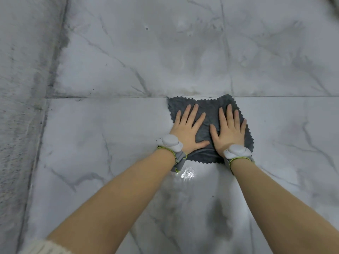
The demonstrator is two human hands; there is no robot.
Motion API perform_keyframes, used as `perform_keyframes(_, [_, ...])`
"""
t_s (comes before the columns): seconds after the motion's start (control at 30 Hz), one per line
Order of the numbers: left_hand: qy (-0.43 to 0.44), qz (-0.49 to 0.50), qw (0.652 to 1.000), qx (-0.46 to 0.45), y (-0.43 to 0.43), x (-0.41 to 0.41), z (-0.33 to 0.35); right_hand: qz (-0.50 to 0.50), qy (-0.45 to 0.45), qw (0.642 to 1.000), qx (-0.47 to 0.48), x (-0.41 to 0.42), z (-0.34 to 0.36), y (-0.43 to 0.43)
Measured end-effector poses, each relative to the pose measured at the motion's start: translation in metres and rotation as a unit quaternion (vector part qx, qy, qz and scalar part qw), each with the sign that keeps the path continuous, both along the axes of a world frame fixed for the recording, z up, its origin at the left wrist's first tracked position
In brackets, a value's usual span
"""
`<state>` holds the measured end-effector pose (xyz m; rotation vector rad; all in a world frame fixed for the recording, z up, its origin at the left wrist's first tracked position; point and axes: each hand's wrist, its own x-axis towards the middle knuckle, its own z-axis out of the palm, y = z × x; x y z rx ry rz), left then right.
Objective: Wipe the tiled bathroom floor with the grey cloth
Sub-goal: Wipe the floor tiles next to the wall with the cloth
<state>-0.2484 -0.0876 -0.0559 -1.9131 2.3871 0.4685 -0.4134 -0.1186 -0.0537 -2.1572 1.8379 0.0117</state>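
Note:
A dark grey cloth (207, 109) with zigzag edges lies flat on the pale marble-pattern floor tiles (102, 136), just below a grout line. My left hand (189, 128) presses palm-down on the cloth's left half with its fingers spread. My right hand (229, 131) lies palm-down on the right half, fingers also spread. Neither hand curls around the fabric. Both wrists carry a grey band with a white puck.
A wet, shiny patch (187, 174) glints on the tile just behind the cloth. A darker, rougher strip of floor (20, 107) runs along the left side beyond a dirty grout joint (55, 57). Tiles extend ahead and to the right.

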Motion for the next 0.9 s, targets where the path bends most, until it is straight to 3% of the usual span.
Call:
perform_keyframes(0.43, [0.003, -0.015, 1.0, 0.003, 0.062, 0.025, 0.002, -0.006, 0.009, 1.0, 0.018, 0.025, 0.006, 0.073])
perform_keyframes(0.9, [0.021, 0.087, 0.996, -0.001, 0.154, 0.097, 0.008, 0.074, 0.011, 0.997, 0.024, 0.106, 0.007, 0.134])
